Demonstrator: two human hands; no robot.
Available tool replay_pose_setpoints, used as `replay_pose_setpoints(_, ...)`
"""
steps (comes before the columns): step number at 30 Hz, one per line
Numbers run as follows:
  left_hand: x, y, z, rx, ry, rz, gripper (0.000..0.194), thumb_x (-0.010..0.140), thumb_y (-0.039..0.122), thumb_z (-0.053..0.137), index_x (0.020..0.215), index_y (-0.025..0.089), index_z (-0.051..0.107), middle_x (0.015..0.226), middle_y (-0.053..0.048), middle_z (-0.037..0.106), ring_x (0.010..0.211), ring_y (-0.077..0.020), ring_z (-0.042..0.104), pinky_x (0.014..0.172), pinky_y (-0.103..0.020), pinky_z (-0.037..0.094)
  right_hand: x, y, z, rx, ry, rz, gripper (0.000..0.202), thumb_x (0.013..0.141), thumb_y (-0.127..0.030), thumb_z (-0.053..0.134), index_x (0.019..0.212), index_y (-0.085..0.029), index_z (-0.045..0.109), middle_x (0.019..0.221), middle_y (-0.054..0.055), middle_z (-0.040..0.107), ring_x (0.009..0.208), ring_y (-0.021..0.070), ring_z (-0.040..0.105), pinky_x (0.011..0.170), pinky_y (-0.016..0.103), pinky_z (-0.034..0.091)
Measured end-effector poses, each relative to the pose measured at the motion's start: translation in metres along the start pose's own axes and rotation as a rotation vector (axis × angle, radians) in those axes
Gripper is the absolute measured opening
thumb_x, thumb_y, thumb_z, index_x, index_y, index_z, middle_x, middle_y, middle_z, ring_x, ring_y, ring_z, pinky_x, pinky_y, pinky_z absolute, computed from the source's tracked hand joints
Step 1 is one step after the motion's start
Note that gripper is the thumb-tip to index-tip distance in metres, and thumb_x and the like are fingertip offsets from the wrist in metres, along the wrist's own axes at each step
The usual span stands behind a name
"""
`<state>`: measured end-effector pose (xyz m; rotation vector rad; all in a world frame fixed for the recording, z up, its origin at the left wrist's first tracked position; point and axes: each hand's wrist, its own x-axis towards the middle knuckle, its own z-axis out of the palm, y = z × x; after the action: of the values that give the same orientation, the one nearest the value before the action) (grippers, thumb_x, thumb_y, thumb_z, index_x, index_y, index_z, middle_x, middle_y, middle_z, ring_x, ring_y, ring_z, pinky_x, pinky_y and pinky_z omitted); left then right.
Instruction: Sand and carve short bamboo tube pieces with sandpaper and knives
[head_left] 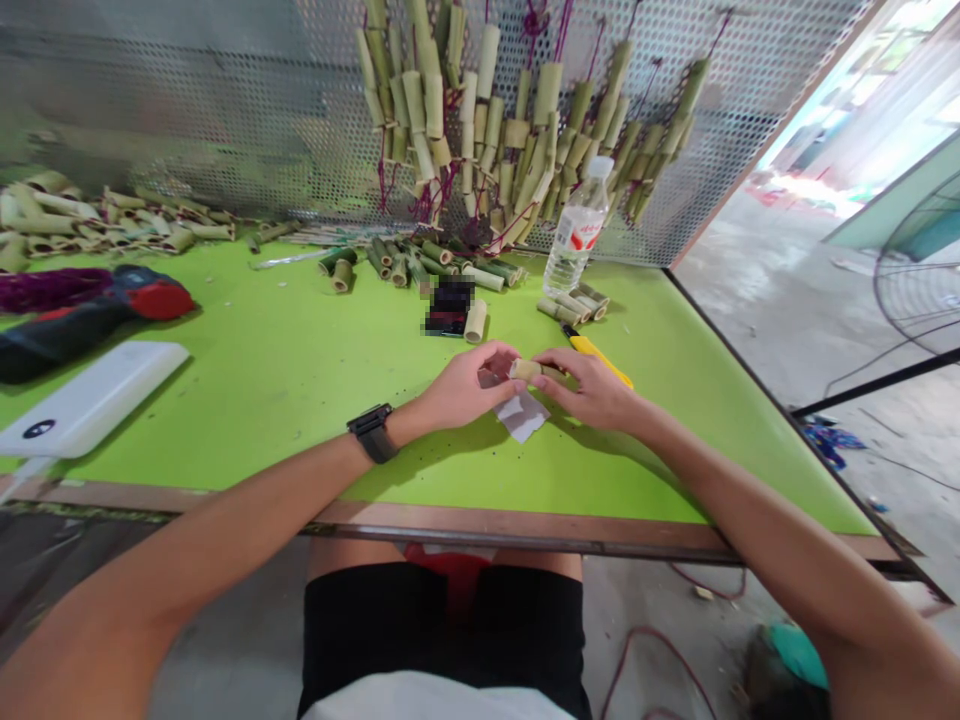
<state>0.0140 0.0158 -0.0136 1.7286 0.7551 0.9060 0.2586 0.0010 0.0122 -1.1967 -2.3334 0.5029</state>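
A short bamboo tube (pixel 527 369) is held between my two hands above the green table. My left hand (pixel 472 388) is closed at its left end, the thumb pressing near the rim. From the right, my right hand (pixel 594 390) pinches the tube between thumb and fingers. Just below the left fingers is a whitish piece of paper or sandpaper (pixel 525 418); whether those fingers grip it, I cannot tell. Close behind my hands stands another short bamboo tube (pixel 475 322), beside a dark, partly blurred phone-like object (pixel 453 300). A yellow cutter knife (pixel 600 358) lies beyond my right hand.
Cut bamboo pieces (pixel 412 262) lie at the table's back, with a larger pile (pixel 90 220) at left. A water bottle (pixel 579 230) stands at back right. Bamboo strings (pixel 480 110) hang on the mesh. A power tool (pixel 97 310) and white power bank (pixel 94 395) occupy the left.
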Motion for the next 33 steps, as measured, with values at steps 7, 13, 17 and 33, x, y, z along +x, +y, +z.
replay_pose_setpoints(7, 0.0, 0.0, -0.001, 0.021, -0.035, 0.02, 0.043, 0.091, 0.048, 0.081, 0.119, 0.02, 0.063, 0.103, -0.005, 0.074, 0.091, -0.0202, 0.071, 0.084, -0.034, 0.058, -0.001, -0.003, -0.001, 0.076, -0.045, 0.051, 0.036, 0.104, -0.056, 0.061, 0.123, -0.026, 0.067, 0.094, 0.005, 0.078, 0.078, 0.0241, 0.068, 0.071, 0.037, 0.051)
replay_pose_setpoints(13, -0.004, 0.003, -0.006, 0.484, -0.024, 0.068, 0.049, 0.092, 0.054, 0.077, 0.124, 0.019, 0.065, 0.124, -0.014, 0.072, 0.117, -0.0321, 0.07, 0.105, -0.047, 0.056, 0.0, 0.003, 0.001, -0.017, -0.083, 0.016, 0.04, 0.11, -0.057, 0.05, 0.117, -0.026, 0.074, 0.107, 0.009, 0.081, 0.091, 0.0275, 0.072, 0.083, 0.042, 0.054)
replay_pose_setpoints(17, -0.014, 0.001, -0.004, 0.8, 0.056, 0.071, 0.074, 0.09, 0.073, 0.075, 0.134, 0.015, 0.062, 0.149, -0.023, 0.058, 0.143, -0.0436, 0.052, 0.123, -0.058, 0.042, 0.0, 0.007, 0.003, -0.071, -0.095, -0.037, 0.038, 0.107, -0.058, 0.057, 0.121, -0.026, 0.073, 0.114, 0.01, 0.081, 0.101, 0.0289, 0.073, 0.092, 0.043, 0.054)
replay_pose_setpoints(33, -0.012, -0.009, -0.012, 0.724, -0.099, 0.009, 0.088, 0.093, 0.081, 0.065, 0.154, 0.019, 0.052, 0.172, -0.023, 0.045, 0.162, -0.0445, 0.038, 0.133, -0.061, 0.026, -0.002, -0.001, 0.002, -0.11, -0.135, -0.025, 0.039, 0.104, -0.056, 0.063, 0.128, -0.027, 0.074, 0.101, 0.008, 0.081, 0.088, 0.0266, 0.073, 0.08, 0.037, 0.052)
